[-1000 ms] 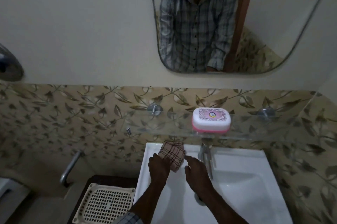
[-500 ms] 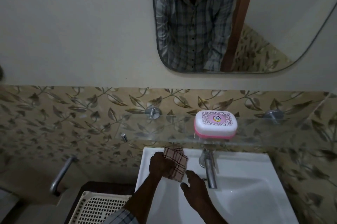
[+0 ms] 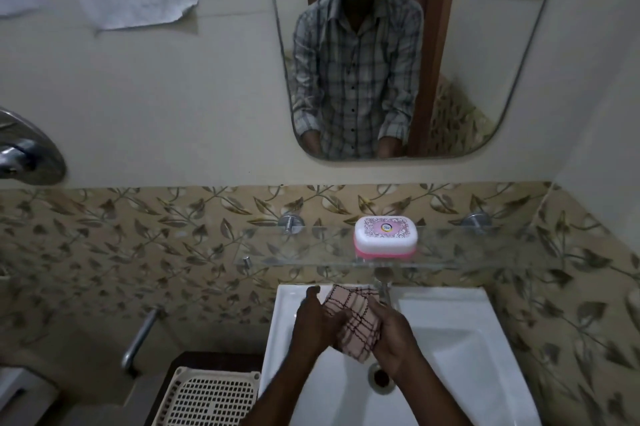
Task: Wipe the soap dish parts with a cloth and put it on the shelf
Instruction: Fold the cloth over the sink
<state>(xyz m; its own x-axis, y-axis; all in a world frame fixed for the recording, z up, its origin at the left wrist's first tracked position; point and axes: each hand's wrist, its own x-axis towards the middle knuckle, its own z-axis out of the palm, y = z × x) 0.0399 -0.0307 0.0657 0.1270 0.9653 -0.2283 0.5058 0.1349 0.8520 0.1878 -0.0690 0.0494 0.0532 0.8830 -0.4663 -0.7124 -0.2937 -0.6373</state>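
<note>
A closed soap dish (image 3: 385,235), white lid over a pink base, stands on the glass shelf (image 3: 485,254) above the basin. Below it, over the white sink (image 3: 460,339), both my hands hold a pink checked cloth (image 3: 353,318). My left hand (image 3: 317,321) grips the cloth's left side and my right hand (image 3: 393,332) closes on its right side. The cloth hangs bunched between them, just in front of the tap (image 3: 383,287). Neither hand touches the soap dish.
A mirror (image 3: 485,44) on the wall reflects a person in a checked shirt. A cream perforated basket (image 3: 207,398) sits left of the sink, beside a metal grab bar (image 3: 140,339). The drain (image 3: 381,377) lies under my right wrist.
My right hand, open and empty before, has come in and closed on the cloth next to my left hand. The cloth has moved slightly toward me over the basin.
</note>
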